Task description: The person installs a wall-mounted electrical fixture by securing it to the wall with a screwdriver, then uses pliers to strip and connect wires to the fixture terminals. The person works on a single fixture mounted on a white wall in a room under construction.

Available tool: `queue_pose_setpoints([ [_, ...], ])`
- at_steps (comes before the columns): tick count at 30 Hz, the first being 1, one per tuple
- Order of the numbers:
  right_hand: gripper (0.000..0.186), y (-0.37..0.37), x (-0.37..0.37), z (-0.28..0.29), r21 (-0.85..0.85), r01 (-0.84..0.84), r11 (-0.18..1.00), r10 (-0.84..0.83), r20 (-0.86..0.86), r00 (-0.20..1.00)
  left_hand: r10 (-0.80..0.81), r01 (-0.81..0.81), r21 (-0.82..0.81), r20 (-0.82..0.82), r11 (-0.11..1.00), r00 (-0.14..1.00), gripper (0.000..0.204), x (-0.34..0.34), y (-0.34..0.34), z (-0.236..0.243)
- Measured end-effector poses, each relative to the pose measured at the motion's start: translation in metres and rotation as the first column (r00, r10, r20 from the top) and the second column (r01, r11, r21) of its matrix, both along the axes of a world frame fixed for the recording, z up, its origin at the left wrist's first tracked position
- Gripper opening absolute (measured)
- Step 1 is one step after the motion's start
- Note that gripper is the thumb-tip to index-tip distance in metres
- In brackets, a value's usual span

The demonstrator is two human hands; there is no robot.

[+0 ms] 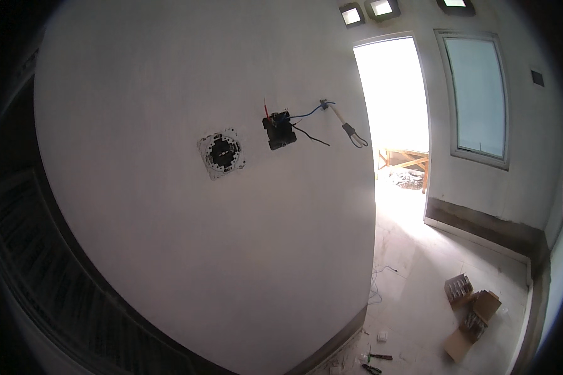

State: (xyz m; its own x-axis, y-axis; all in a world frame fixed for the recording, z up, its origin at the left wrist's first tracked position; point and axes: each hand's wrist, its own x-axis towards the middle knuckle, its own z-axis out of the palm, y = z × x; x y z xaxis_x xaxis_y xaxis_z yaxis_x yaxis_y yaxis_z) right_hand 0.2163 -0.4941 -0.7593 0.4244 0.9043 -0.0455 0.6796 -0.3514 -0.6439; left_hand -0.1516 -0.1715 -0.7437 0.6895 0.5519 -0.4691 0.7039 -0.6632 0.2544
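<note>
While neither hand is caught in the head view, so their grip cannot be told, an open wall box (279, 130) with red, blue and black wires (306, 114) is seen beside a round socket insert (221, 153) on the white wall (169, 250).

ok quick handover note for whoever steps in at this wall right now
Hands: neither the left nor the right is in view.
On the white wall: a round socket insert sits in its opening with no cover plate; beside it a dark open wall box has red, blue and black wires sticking out, and a screwdriver-like tool hangs there.
Pliers lie on the floor by open cardboard boxes.
Left: wires loose, no covers fitted.
</note>
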Motion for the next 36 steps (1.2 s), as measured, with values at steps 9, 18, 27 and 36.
queue_pose_setpoints([
  [9,0.037,-0.003,0.029,0.047,-0.107,0.105,0.989,-0.123,-0.179,0.976,0.454,-0.472,-0.052,0.380,0.880,0.806,0.039,0.077,0.015,0.036],
  [18,0.029,0.027,0.130,0.066,-0.006,-0.103,0.995,0.099,-0.201,0.975,0.139,-0.397,0.017,0.922,0.918,0.361,0.025,0.227,0.090,0.273],
  [27,0.027,0.052,0.224,-0.007,-0.002,-0.317,0.948,0.317,-0.037,0.948,-0.417,-0.625,0.398,0.900,0.671,0.126,0.018,0.309,0.133,0.575],
  [36,0.030,0.057,0.267,-0.117,-0.025,-0.431,0.902,0.428,0.187,0.884,-0.474,-0.720,0.332,0.881,0.609,0.006,0.025,0.333,0.144,0.688],
])
